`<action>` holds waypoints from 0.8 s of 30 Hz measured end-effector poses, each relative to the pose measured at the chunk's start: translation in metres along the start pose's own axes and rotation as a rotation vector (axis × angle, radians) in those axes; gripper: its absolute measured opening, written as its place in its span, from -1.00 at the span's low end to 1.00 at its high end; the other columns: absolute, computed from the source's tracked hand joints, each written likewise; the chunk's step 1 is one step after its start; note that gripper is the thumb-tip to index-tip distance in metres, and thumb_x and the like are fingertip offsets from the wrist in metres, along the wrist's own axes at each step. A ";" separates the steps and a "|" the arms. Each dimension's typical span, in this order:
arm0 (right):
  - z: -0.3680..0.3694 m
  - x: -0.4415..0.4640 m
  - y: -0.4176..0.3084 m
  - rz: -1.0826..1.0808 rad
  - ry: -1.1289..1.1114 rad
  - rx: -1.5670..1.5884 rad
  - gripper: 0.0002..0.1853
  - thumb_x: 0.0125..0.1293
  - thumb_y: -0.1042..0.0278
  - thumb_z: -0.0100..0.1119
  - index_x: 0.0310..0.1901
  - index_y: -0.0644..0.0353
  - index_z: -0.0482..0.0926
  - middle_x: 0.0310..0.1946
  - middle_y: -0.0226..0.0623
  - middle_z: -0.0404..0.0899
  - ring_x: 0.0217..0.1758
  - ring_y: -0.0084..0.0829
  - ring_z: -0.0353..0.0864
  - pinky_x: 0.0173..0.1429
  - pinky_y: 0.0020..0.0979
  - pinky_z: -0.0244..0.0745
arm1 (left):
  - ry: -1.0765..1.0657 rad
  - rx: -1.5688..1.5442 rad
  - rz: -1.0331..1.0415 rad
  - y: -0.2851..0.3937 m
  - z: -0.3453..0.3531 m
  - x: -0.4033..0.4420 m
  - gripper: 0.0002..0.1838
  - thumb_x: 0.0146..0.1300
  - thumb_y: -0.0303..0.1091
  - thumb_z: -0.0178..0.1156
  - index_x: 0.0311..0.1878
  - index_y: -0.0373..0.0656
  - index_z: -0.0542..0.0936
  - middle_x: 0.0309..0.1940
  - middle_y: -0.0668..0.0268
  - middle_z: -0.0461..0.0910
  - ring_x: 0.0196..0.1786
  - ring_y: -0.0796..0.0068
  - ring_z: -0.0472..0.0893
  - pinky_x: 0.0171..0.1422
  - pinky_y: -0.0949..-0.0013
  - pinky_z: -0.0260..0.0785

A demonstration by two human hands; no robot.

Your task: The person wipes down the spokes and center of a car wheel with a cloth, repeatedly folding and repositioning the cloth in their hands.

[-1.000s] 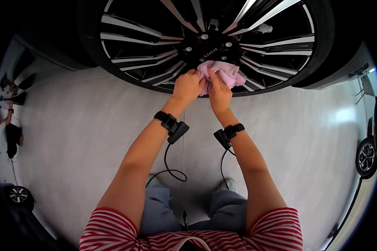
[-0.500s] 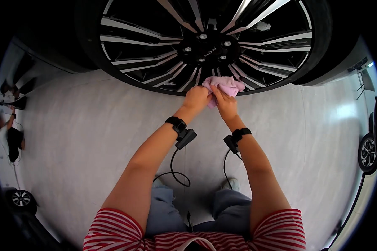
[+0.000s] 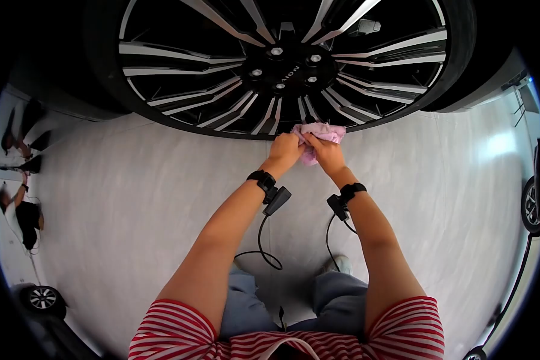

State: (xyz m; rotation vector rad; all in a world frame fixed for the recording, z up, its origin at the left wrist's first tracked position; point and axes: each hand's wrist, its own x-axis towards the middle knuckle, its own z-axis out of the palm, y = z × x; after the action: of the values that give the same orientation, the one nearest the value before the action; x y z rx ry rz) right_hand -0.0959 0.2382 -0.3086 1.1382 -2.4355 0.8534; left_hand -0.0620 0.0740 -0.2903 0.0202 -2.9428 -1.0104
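Both my hands grip a crumpled pink cloth (image 3: pixel 321 129) in front of the lower edge of a car wheel (image 3: pixel 342 108). My left hand (image 3: pixel 287 149) is closed on the cloth's left side. On its right side my right hand (image 3: pixel 329 155) holds it, thumb on top and fingers partly hidden. A flap of cloth hangs down between the hands. The wheel has silver and black spokes, several lug nuts and a lettered centre cap (image 3: pixel 289 77). Whether the cloth touches the tyre (image 3: pixel 246 135) I cannot tell.
Black wrist straps with boxes (image 3: pixel 277 200) and trailing cables (image 3: pixel 261 240) are on both arms. Grey floor (image 3: pixel 162 198) lies below. At the far left are people (image 3: pixel 27 216) and another car's wheel (image 3: pixel 43 297); a further wheel (image 3: pixel 530 204) stands at the right.
My hands and the cloth have moved slightly down, away from the spokes. The wheel has shifted a little left in view. Both hands keep their hold on the cloth.
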 end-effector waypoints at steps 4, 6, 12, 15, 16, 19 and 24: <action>0.004 -0.001 0.019 0.075 -0.085 0.086 -0.61 0.07 0.59 0.13 -0.05 -0.01 0.63 -0.42 -0.24 0.66 -0.37 -0.18 0.66 -0.31 -0.30 0.55 | -0.001 -0.029 -0.046 -0.001 0.013 0.003 -0.73 0.05 -0.21 0.28 -0.44 -0.28 0.64 -0.47 -0.01 0.62 -0.35 -0.04 0.63 -0.24 0.08 0.49; 0.009 0.001 0.028 0.133 -0.097 0.171 -0.65 0.05 0.61 0.12 -0.13 0.01 0.67 -0.43 -0.22 0.67 -0.36 -0.16 0.66 -0.31 -0.30 0.55 | -0.058 0.002 -0.101 0.001 0.017 0.001 -0.74 0.04 -0.22 0.28 -0.42 -0.28 0.64 -0.45 -0.01 0.63 -0.34 -0.04 0.63 -0.23 0.08 0.49; 0.009 0.011 0.038 0.361 -0.204 0.429 -0.65 0.00 0.71 0.04 -0.27 0.09 0.72 -0.38 -0.24 0.72 -0.27 -0.29 0.72 -0.19 -0.39 0.59 | -0.064 -0.075 -0.048 -0.010 0.032 0.005 -0.74 0.05 -0.24 0.27 -0.39 -0.29 0.64 -0.44 0.00 0.63 -0.32 -0.03 0.63 -0.21 0.10 0.50; 0.011 0.014 0.042 0.365 -0.251 0.430 -0.65 0.00 0.73 0.03 -0.27 0.14 0.72 -0.37 -0.24 0.72 -0.25 -0.35 0.73 -0.14 -0.44 0.59 | -0.082 -0.027 -0.068 -0.015 0.037 0.008 -0.74 0.05 -0.24 0.26 -0.39 -0.29 0.63 -0.44 0.00 0.63 -0.32 -0.03 0.63 -0.21 0.09 0.50; 0.011 0.014 0.040 0.392 -0.269 0.420 -0.65 -0.02 0.75 0.04 -0.27 0.16 0.71 -0.37 -0.25 0.72 -0.26 -0.37 0.73 -0.16 -0.45 0.59 | -0.078 -0.027 -0.090 -0.016 0.039 0.006 -0.74 0.05 -0.24 0.26 -0.38 -0.29 0.63 -0.43 -0.01 0.63 -0.32 -0.02 0.63 -0.21 0.09 0.50; 0.010 0.016 0.042 0.449 -0.287 0.419 -0.65 -0.04 0.78 0.05 -0.28 0.20 0.71 -0.37 -0.26 0.73 -0.28 -0.41 0.73 -0.19 -0.49 0.60 | -0.088 -0.046 -0.119 -0.015 0.043 0.010 -0.74 0.06 -0.23 0.26 -0.35 -0.28 0.64 -0.40 -0.01 0.64 -0.30 -0.01 0.64 -0.21 0.10 0.49; 0.018 0.014 0.040 0.504 -0.238 0.485 -0.64 -0.02 0.80 0.02 -0.27 0.23 0.70 -0.37 -0.23 0.73 -0.28 -0.45 0.74 -0.18 -0.52 0.60 | -0.120 -0.052 -0.130 -0.015 0.039 0.009 -0.73 0.05 -0.23 0.28 -0.30 -0.26 0.65 -0.35 -0.01 0.64 -0.27 0.00 0.64 -0.18 0.13 0.50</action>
State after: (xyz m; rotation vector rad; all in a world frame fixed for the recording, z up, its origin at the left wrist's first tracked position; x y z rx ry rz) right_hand -0.1369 0.2386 -0.3306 0.7962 -2.8600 1.6116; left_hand -0.0719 0.0863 -0.3303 0.1570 -3.0557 -1.1434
